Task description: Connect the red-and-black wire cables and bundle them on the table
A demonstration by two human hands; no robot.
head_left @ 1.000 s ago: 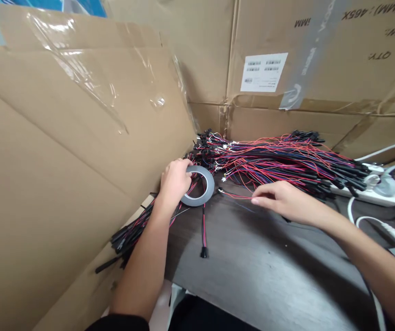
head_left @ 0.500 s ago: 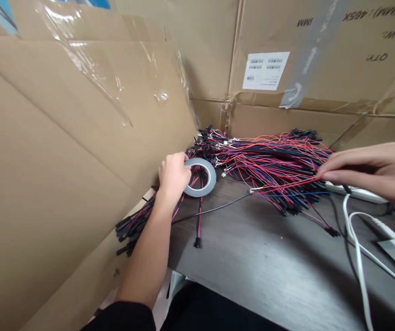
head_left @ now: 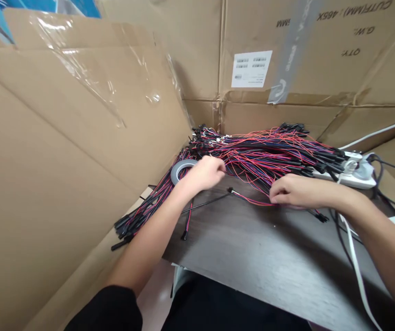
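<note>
My right hand [head_left: 289, 191] is closed on red and dark wires [head_left: 252, 201], whose small connector [head_left: 230, 190] lies to the left, joined to a thin black cable [head_left: 206, 202]. My left hand [head_left: 211, 171] has curled fingers at the front edge of the large pile of red, blue and black wires [head_left: 262, 147]; whatever it grips, if anything, is too small to make out. Just left of it a grey tape roll [head_left: 177, 172] rests on a second bundle of wires [head_left: 149, 211], partly covered by my left wrist.
Cardboard [head_left: 80, 115] walls stand at the left and behind the dark table [head_left: 239, 257]. A white power strip [head_left: 359, 177] with plugs is at the right, and a white cable [head_left: 358, 266] runs down the table's right side.
My left hand has let go of the tape roll and moved right to the wire pile. My right hand has come left and lower with the red wires. The view has shifted slightly.
</note>
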